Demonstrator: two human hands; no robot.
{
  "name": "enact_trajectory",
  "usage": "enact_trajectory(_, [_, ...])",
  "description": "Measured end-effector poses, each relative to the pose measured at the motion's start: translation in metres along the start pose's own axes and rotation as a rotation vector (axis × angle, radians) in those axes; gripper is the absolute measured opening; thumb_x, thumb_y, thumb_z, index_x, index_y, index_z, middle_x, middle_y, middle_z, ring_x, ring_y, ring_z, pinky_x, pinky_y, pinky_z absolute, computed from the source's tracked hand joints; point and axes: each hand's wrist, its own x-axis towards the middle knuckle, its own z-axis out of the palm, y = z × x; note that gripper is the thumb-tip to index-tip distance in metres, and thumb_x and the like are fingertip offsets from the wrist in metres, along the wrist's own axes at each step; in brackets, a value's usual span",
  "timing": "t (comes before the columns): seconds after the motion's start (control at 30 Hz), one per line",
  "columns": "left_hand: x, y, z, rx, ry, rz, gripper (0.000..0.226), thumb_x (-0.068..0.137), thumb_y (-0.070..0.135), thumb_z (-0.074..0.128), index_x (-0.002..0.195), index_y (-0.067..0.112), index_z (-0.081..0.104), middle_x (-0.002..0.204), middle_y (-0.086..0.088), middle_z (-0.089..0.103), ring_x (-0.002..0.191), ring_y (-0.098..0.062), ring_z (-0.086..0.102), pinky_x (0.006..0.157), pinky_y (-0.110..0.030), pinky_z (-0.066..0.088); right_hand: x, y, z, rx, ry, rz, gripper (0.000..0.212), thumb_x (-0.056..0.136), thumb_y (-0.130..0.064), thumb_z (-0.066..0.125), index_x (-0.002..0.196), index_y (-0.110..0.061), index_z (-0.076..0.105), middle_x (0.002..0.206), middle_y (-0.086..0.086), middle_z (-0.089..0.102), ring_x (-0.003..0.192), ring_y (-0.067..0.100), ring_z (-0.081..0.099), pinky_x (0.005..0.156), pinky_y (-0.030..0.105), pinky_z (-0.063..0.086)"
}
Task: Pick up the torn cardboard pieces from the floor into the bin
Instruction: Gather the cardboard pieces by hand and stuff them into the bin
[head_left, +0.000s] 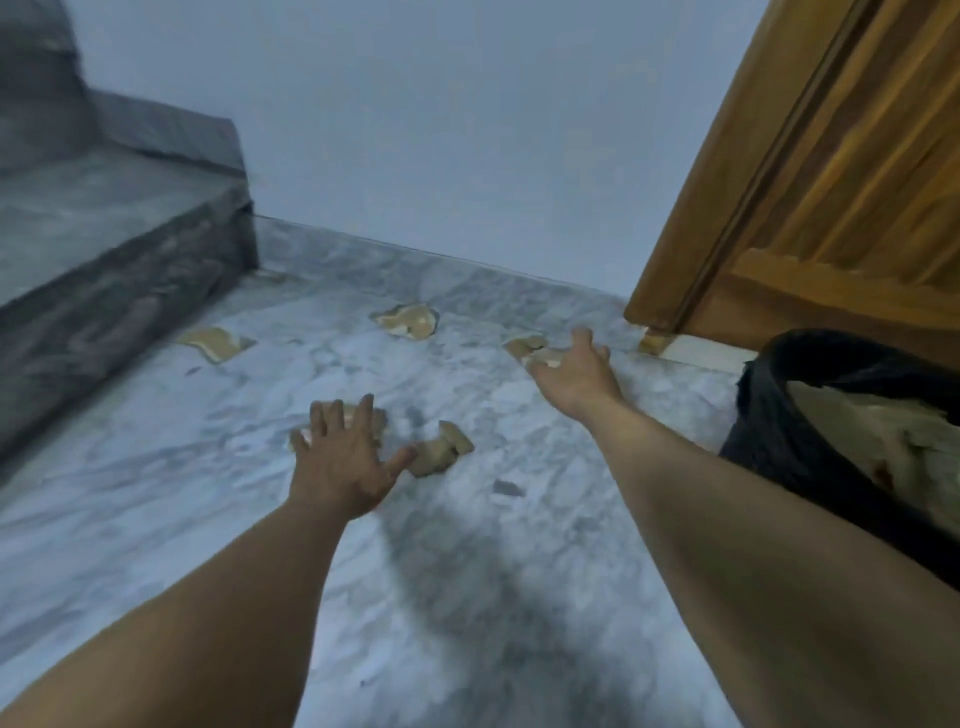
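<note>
Several torn brown cardboard pieces lie on the grey marble floor. My left hand (340, 457) is spread with straight fingers over one piece (382, 418), which shows only at its edges. A folded piece (441, 449) lies just right of its thumb. My right hand (574, 366) reaches out, fingers relaxed, over another piece (524, 344) near the door. Two more pieces lie farther off, one at the middle (408, 319) and one at the left (215, 343). The bin (769, 415), lined with a black bag, stands at the right edge with cardboard inside it.
A grey stone step (104, 260) rises at the left. A wooden door (831, 182) stands at the right behind the bin. A pale blue wall (441, 130) closes the far side. A small dark scrap (506, 487) lies on the floor between my arms.
</note>
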Motion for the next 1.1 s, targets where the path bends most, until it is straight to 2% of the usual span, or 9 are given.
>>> enact_trajectory(0.1, [0.003, -0.029, 0.020, -0.010, -0.026, -0.056, 0.113, 0.074, 0.093, 0.028, 0.161, 0.030, -0.004, 0.169, -0.013, -0.003, 0.154, -0.039, -0.011, 0.121, -0.062, 0.003, 0.016, 0.010, 0.052, -0.074, -0.126, 0.011, 0.095, 0.092, -0.061, 0.062, 0.161, -0.022, 0.010, 0.163, 0.017, 0.014, 0.142, 0.041, 0.034, 0.110, 0.053, 0.039])
enact_trajectory(0.3, [0.045, -0.071, 0.064, 0.090, 0.007, 0.003, 0.093, 0.076, 0.089, -0.010, 0.157, 0.044, -0.015, 0.167, -0.007, -0.023, 0.151, -0.035, -0.027, 0.119, -0.064, -0.010, 0.039, -0.006, 0.152, -0.310, -0.369, -0.192, 0.116, 0.077, -0.091, 0.044, 0.161, -0.034, -0.010, 0.168, 0.010, -0.019, 0.154, 0.034, -0.018, 0.117, 0.066, -0.006])
enact_trajectory(0.47, [0.089, -0.080, 0.067, 0.124, 0.058, -0.004, 0.072, 0.093, 0.075, 0.006, 0.157, 0.044, 0.017, 0.168, -0.013, -0.017, 0.150, -0.037, -0.028, 0.116, -0.066, -0.014, 0.050, -0.009, 0.225, -0.477, -0.285, -0.294, 0.103, 0.081, -0.093, 0.010, 0.159, -0.032, -0.020, 0.167, 0.011, -0.024, 0.151, 0.033, -0.028, 0.111, 0.072, -0.017])
enact_trajectory(0.63, [0.157, -0.104, 0.045, 0.085, 0.194, -0.070, 0.071, 0.093, 0.078, 0.023, 0.133, 0.029, 0.055, 0.170, -0.011, -0.003, 0.153, -0.035, -0.021, 0.117, -0.067, -0.013, 0.107, -0.009, 0.225, -0.466, -0.112, -0.184, 0.092, 0.091, -0.081, 0.006, 0.159, -0.025, -0.022, 0.167, 0.016, -0.020, 0.152, 0.033, -0.027, 0.113, 0.071, -0.015])
enact_trajectory(0.73, [0.187, -0.125, 0.041, 0.162, 0.224, -0.149, 0.086, 0.078, 0.079, 0.033, 0.144, 0.025, 0.040, 0.169, -0.013, -0.003, 0.153, -0.041, -0.016, 0.113, -0.075, -0.007, 0.131, 0.003, 0.215, -0.458, -0.025, -0.097, 0.095, 0.091, -0.082, 0.008, 0.159, -0.024, -0.023, 0.166, 0.018, -0.023, 0.150, 0.036, -0.029, 0.113, 0.072, -0.014])
enact_trajectory(0.83, [0.203, -0.139, 0.042, 0.121, 0.226, -0.284, 0.106, 0.070, 0.085, 0.024, 0.159, 0.028, 0.010, 0.168, -0.014, -0.013, 0.150, -0.047, -0.017, 0.110, -0.078, -0.006, 0.147, 0.011, 0.207, -0.465, 0.022, -0.042, 0.101, 0.085, -0.087, 0.009, 0.160, -0.026, -0.020, 0.166, 0.019, -0.022, 0.150, 0.038, -0.028, 0.111, 0.074, -0.014])
enact_trajectory(0.97, [0.225, -0.141, 0.039, 0.082, 0.104, -0.275, 0.117, 0.064, 0.104, 0.012, 0.155, 0.039, -0.024, 0.166, -0.016, -0.023, 0.151, -0.048, -0.011, 0.116, -0.068, -0.008, 0.171, 0.019, 0.190, -0.512, 0.043, -0.033, 0.113, 0.072, -0.100, 0.011, 0.159, -0.033, -0.018, 0.167, 0.014, -0.022, 0.151, 0.036, -0.028, 0.110, 0.075, -0.016])
enact_trajectory(1.03, [0.236, -0.140, 0.039, 0.126, 0.051, -0.265, 0.120, 0.062, 0.105, 0.010, 0.156, 0.038, -0.022, 0.167, -0.017, -0.016, 0.152, -0.048, -0.004, 0.118, -0.065, -0.005, 0.186, 0.029, 0.178, -0.543, 0.052, -0.028, 0.119, 0.065, -0.104, 0.011, 0.159, -0.036, -0.018, 0.166, 0.011, -0.026, 0.151, 0.036, -0.028, 0.110, 0.075, -0.014])
enact_trajectory(1.1, [0.244, -0.128, 0.040, 0.175, 0.101, -0.224, 0.122, 0.066, 0.102, 0.013, 0.162, 0.028, -0.003, 0.167, -0.021, 0.009, 0.150, -0.048, 0.014, 0.120, -0.062, 0.011, 0.201, 0.041, 0.167, -0.535, 0.044, -0.009, 0.123, 0.058, -0.108, 0.011, 0.158, -0.041, -0.019, 0.164, 0.008, -0.032, 0.150, 0.037, -0.028, 0.109, 0.077, -0.013])
